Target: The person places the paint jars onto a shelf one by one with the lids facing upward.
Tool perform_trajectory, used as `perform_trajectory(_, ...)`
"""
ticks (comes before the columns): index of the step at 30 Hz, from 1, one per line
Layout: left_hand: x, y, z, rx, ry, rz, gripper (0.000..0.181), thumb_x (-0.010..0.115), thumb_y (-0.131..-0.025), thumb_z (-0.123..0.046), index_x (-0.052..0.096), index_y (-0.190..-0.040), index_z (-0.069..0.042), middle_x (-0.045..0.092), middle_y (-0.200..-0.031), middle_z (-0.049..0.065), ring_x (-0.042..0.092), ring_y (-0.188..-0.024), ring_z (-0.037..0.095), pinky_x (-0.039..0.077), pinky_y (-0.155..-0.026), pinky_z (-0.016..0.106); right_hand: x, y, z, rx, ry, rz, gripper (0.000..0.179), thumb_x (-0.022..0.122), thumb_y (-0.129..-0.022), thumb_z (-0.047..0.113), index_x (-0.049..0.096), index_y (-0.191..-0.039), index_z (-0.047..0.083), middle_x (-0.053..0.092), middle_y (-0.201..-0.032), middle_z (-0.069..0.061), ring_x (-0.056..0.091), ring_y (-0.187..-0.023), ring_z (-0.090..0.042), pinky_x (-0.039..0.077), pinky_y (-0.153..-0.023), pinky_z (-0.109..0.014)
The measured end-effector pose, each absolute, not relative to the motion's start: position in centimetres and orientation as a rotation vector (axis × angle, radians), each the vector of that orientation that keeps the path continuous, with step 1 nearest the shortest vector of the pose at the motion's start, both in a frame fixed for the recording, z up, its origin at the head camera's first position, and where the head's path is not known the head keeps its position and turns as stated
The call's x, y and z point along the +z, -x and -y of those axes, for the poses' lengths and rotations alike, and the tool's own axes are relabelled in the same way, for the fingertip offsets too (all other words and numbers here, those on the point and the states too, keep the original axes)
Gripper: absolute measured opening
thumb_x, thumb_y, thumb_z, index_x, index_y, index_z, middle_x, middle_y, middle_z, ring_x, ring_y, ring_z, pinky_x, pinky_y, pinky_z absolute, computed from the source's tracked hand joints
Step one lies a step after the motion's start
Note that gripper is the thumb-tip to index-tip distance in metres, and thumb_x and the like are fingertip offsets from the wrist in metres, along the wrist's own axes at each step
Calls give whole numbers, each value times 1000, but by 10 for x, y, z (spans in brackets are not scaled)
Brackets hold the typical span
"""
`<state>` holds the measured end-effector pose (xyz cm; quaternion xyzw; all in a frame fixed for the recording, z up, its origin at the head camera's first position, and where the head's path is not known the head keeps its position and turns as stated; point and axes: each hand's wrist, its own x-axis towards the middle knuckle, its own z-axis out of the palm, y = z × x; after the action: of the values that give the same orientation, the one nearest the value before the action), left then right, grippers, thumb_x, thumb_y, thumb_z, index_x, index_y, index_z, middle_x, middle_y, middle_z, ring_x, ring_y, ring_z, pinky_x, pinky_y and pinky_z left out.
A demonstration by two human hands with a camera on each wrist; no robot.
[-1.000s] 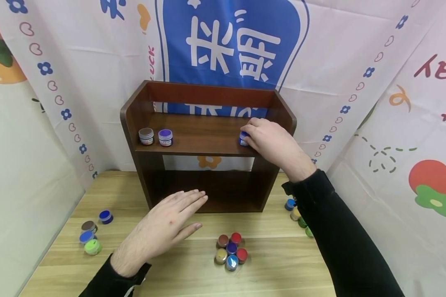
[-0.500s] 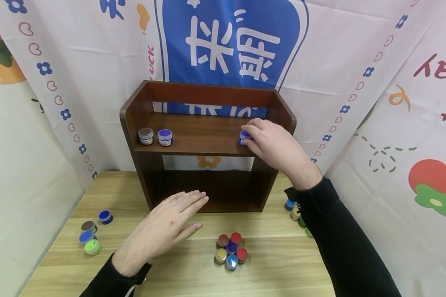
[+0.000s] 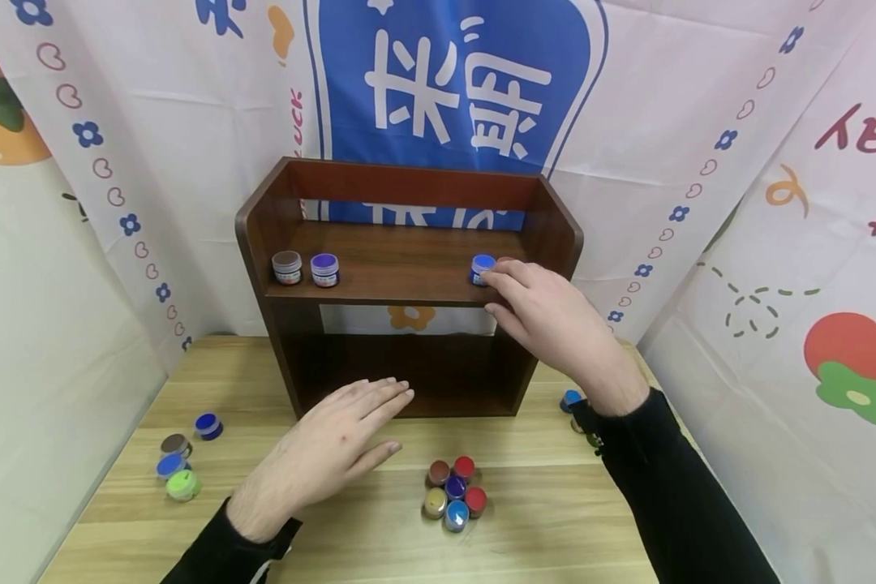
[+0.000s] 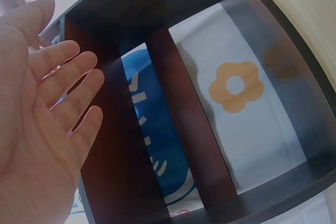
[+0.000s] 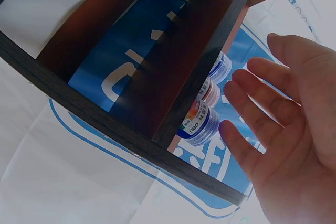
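A dark brown two-tier wooden shelf [image 3: 401,264] stands before me. My right hand [image 3: 555,328] is at the right end of its upper tier, fingers loosely bent, holding nothing. Just beside its fingertips stands a blue-lidded paint jar [image 3: 482,268]. The right wrist view shows a jar with a "deli" label [image 5: 199,123], a red-labelled jar [image 5: 211,93] and a blue jar [image 5: 221,68] in a row there, apart from the fingers. My left hand [image 3: 328,450] hovers with straight fingers before the lower tier. A grey-lidded jar [image 3: 288,268] and a purple-lidded jar [image 3: 325,271] sit at the upper tier's left.
Several jars cluster on the wooden table [image 3: 555,527], among them a red-lidded jar [image 3: 474,500]. More stand at the left, including a lime-green jar [image 3: 182,485]. At the right, a blue jar [image 3: 571,399] and others are partly hidden by the sleeve [image 3: 664,478]. Fabric walls surround the table.
My right hand has let go of the blue-lidded jar and drawn back down and to the right, leaving it on the upper tier. The left hand has hardly moved.
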<state>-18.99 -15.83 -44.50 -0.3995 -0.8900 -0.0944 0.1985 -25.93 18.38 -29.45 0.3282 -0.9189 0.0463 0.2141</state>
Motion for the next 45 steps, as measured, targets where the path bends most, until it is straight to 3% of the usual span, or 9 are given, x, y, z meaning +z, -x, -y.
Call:
perform_trajectory(17, -454, 188, 151, -258, 1147, 2536, 70, 80, -113, -48, 60, -172, -16, 68, -173, 3, 64, -162, 24, 54, -136, 52, -326, 227, -198, 113, -896, 2529, 51, 84, -111, 26, 72, -156, 5, 78, -152, -18, 76, -141, -38, 68, -118, -56)
perform_trajectory(41, -466, 186, 136, -205, 1229, 2609, 70, 67, -119, -52, 53, -177, -16, 62, -178, 1, 62, -164, 22, 52, -139, 51, -387, 218, -240, 145, -744, 2657, 50, 86, -110, 23, 73, -154, 4, 78, -149, -20, 79, -134, -41, 69, -114, -62)
perform_trajectory(45, -469, 185, 133, -187, 1246, 2602, 69, 71, -118, -49, 55, -176, -15, 63, -177, 2, 63, -163, 22, 53, -138, 50, -396, 219, -249, 158, -727, 2687, 48, 85, -110, 21, 73, -153, 2, 78, -149, -22, 78, -136, -43, 68, -114, -64)
